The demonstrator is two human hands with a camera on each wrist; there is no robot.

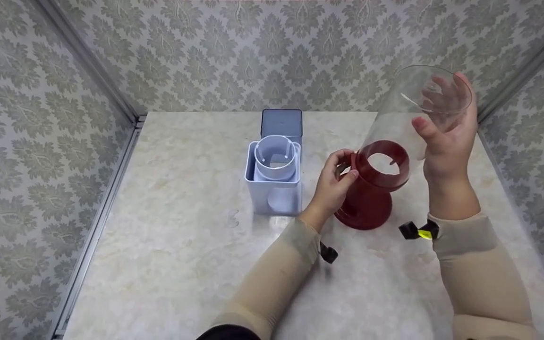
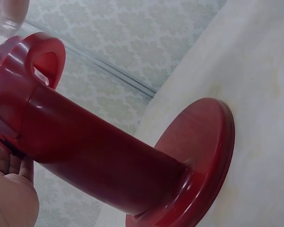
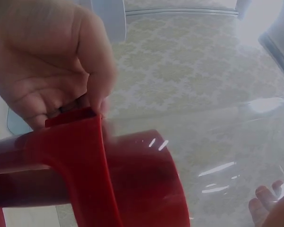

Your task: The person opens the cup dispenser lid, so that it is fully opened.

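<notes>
A red stand [image 1: 364, 210] with a round foot, a narrower column and a wide ring-shaped top is on the table at the right. A clear cylinder [image 1: 395, 111] rises tilted from its top, with the red inner ring overlapping the lower end. My left hand [image 1: 331, 186] pinches the left side of the stand's collar, thumb on the near side. A looped lug [image 2: 47, 59] shows on the collar in the left wrist view. My right hand [image 1: 451, 137] holds the clear cylinder near its upper end, thumb in front and fingers behind the clear wall.
Left of the stand is a pale blue square container [image 1: 272, 198] with a round open cup [image 1: 276, 172] inside it. Behind it stands a darker blue-grey box [image 1: 281, 123]. Patterned walls [image 1: 234, 52] enclose the table [image 1: 173, 245] at the back and sides.
</notes>
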